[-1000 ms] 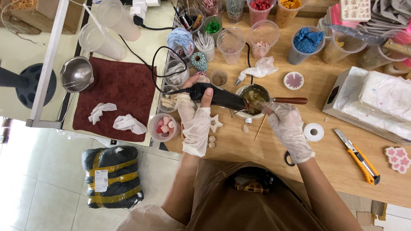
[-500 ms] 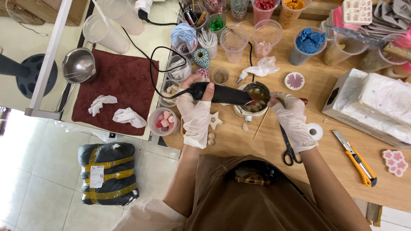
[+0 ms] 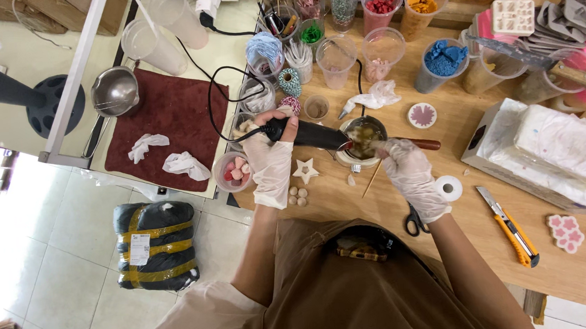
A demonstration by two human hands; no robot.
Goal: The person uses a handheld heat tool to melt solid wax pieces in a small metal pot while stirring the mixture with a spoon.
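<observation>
Over the cup [image 3: 364, 138], left hand [image 3: 270, 160] fingers wrapped tight on heat gun [image 3: 305, 134]; right hand [image 3: 410, 171] pinches spoon [image 3: 422, 144]; gun rigid, likely hot-tipped; grip handle only.

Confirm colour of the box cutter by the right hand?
Orange and black box cutter, head view.

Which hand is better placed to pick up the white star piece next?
Left, probably. The left hand lies right beside the white star, though it grips the black heat tool. The right hand is farther off, holding a stick in the small pot.
</observation>
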